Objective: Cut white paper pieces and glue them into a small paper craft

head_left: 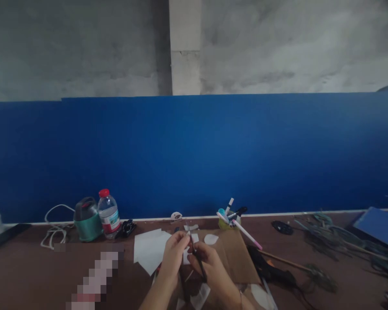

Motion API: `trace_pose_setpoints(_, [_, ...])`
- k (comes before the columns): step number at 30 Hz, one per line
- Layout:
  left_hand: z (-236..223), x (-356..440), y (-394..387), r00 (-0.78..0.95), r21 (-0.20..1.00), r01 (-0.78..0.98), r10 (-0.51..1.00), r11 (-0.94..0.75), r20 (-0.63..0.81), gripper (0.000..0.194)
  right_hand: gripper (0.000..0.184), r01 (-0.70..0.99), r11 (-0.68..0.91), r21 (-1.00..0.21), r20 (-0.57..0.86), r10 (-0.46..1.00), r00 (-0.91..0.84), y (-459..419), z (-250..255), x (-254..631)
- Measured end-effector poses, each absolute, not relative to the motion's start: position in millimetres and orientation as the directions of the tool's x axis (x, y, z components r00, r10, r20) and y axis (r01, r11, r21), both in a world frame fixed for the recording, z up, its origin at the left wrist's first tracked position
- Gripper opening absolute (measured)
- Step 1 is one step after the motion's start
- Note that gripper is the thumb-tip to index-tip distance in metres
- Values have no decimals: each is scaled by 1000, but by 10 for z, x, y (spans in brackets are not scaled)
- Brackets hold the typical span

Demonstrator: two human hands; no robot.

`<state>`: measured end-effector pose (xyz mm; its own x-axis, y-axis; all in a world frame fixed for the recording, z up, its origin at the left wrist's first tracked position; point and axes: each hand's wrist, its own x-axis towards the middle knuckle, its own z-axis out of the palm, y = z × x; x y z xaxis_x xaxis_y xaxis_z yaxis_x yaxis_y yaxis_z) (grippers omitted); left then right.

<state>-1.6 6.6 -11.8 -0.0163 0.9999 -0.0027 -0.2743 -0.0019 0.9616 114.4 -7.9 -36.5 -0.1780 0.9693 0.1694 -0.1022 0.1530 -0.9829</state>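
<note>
Fingers, right hand (210, 258): closed round the handles of the scissors (201, 269), whose blades pointed away from the person, toward the blue panel (194, 155).
Fingers, left hand (173, 254): pinched on a white scrap (188, 235) right beside the blades (small from where I stood, so its outline I could not tell).
Scissors: between the two hands, above the littered middle of the table (29, 280); whether the blades were parted, I could not tell.
Paper: white sheets (148, 247) lay overlapping just left of the left hand, and a rounded cutout (211, 239) lay beyond the right.
Cardboard (239, 258): flat on the table, to the right of the right hand.
Pens: bunched in a cup (224, 224) near the panel, a pink-ended one (248, 234) slanting down rightward.
Left side: a red-capped bottle (109, 217) stood beside a green tub (88, 228), with a white cord (56, 234) further left.
Right side: a black tool (274, 273) lay near the cardboard (with some orange on it).
</note>
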Motion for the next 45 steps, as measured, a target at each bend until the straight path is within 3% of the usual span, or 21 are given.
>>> trace_pose_setpoints(16, [-221, -20, 136, -18, 947, -322, 1000, -26, 21, 29, 40, -58, 98, -994, 107, 975, -193, -48, -385, 1167])
trace_pose_setpoints(23, [-179, -6, 84, -24, 947, -322, 1000, -13, 5, 30, 38, -99, 34, -995, 54, 975, -217, -66, -411, 1156])
trace_pose_setpoints(29, [-120, 9, 40, -45, 957, -290, 999, -25, 12, 27, 27, -71, 99, -993, 111, 975, -192, -69, -404, 1154])
trace_pose_setpoints(34, [-73, -45, 41, 33, 970, -243, 999, 3, 5, 22, 22, -93, 136, -986, 152, 968, -200, -58, -393, 1173])
trace_pose_setpoints(45, [-158, -86, 102, 24, 972, -236, 1000, 19, -14, 24, 32, -70, 71, -995, 82, 981, -173, -48, -345, 1180])
